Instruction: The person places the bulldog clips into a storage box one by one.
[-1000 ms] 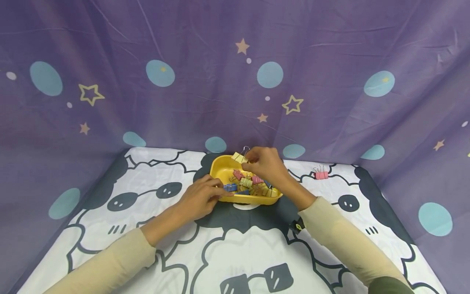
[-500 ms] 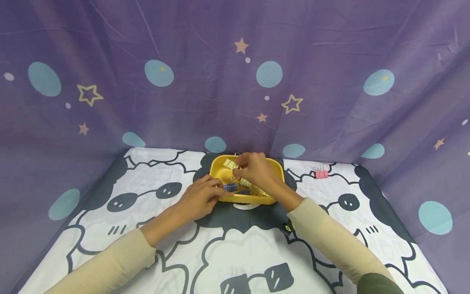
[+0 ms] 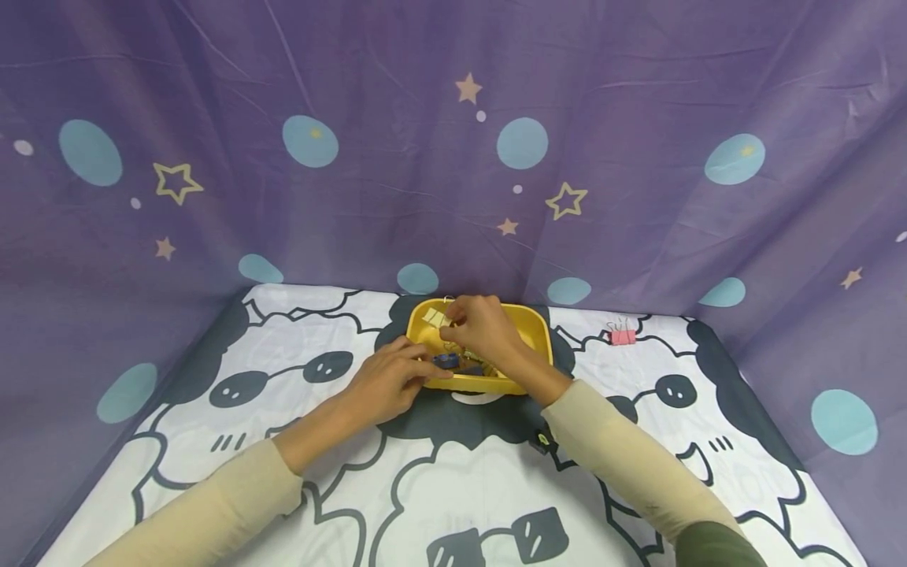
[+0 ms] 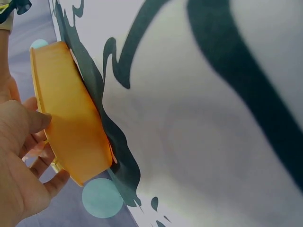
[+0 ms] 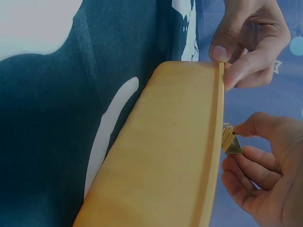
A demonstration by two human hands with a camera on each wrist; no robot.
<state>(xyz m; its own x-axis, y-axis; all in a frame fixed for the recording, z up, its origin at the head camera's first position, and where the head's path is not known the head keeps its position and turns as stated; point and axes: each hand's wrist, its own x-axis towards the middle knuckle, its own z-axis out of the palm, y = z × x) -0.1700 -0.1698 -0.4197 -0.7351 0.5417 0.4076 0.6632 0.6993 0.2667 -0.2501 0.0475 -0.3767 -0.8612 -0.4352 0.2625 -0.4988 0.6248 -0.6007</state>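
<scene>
A yellow plastic tray (image 3: pixel 489 384) sits at the back of the table with several binder clips inside, among them a blue binder clip (image 3: pixel 445 361). My left hand (image 3: pixel 386 382) grips the tray's left front rim; in the right wrist view its thumb and fingers pinch the edge. Between the thumb and fingers of my right hand (image 3: pixel 485 329) is a pale yellow binder clip (image 3: pixel 434 317), held over the tray's left half. The same clip (image 5: pixel 231 142) shows just past the rim in the right wrist view. The right hand and forearm hide much of the tray's contents.
Pink binder clips (image 3: pixel 623 337) stand on the table at the back right. A white and dark sheep-print cloth (image 3: pixel 482 488) covers the table. Behind it hangs a purple curtain (image 3: pixel 397 228). A small dark object (image 3: pixel 542 441) shows beside the right sleeve.
My right hand has moved left and down, bringing the pale yellow binder clip from above the tray's back rim to its left half. My left hand has stayed on the rim.
</scene>
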